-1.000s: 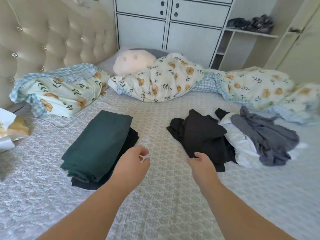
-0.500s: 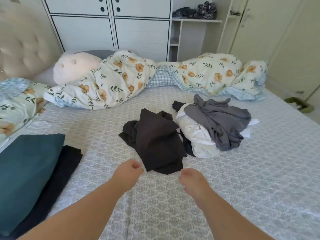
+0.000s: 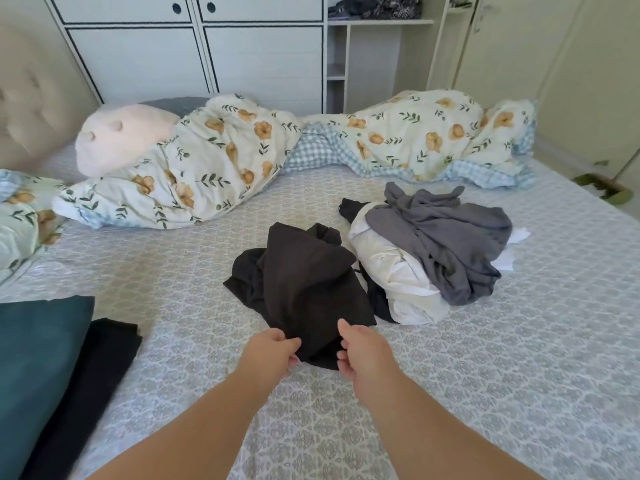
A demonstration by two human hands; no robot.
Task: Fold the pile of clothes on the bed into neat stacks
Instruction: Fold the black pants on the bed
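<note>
A crumpled black garment [image 3: 301, 285] lies in the middle of the bed [image 3: 485, 375]. My left hand [image 3: 268, 351] pinches its near edge from the left, and my right hand [image 3: 363, 351] grips the same edge from the right. Just beyond to the right sits a pile with a white garment [image 3: 394, 282] under a grey garment [image 3: 446, 237]. At the left edge lies a folded stack, a dark green piece [image 3: 38, 368] on top of a black one [image 3: 93, 375].
A floral duvet [image 3: 214, 161] and a pale pink pillow [image 3: 117, 136] run across the far side of the bed. White cupboards [image 3: 194, 46] stand behind it. A padded headboard [image 3: 31, 109] is at the left.
The view swung right, away from the folded stack. Both hands reached forward from the bare sheet and took hold of the black garment's near edge.
</note>
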